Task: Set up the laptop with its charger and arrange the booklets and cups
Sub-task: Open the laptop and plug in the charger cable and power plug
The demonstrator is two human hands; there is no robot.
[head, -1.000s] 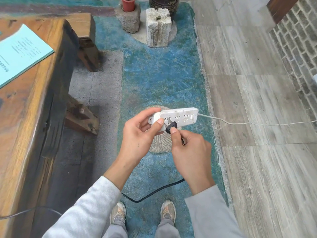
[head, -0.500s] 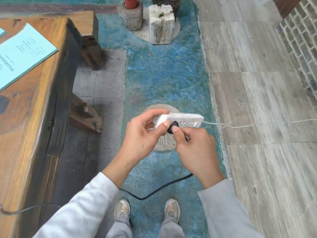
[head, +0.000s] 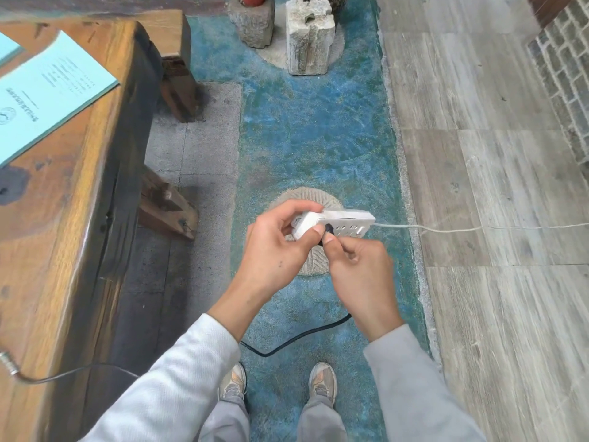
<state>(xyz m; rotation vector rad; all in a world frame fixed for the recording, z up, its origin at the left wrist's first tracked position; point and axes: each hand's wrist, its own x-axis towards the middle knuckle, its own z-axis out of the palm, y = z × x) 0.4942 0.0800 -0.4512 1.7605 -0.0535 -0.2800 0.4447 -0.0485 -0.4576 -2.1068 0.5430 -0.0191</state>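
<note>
While the left hand point(head: 274, 250) curls round one end of a white power strip point(head: 347, 222), thumb on its socket face, the right hand point(head: 360, 275) pinches a black plug point(head: 328, 232) between thumb and forefinger, tight against that face; whether the pins are seated cannot be told. Both hands hover over the blue floor point(head: 312, 138). A black cable point(head: 296, 338) runs from beneath the right hand toward the shoes point(head: 322, 382). A white cord point(head: 446, 228) leaves the strip's other end across grey planks. On the wooden bench point(head: 63, 250) at left lies a pale blue booklet point(head: 54, 97), and a thin grey lead point(head: 63, 374) hangs off the bench's near edge.
</note>
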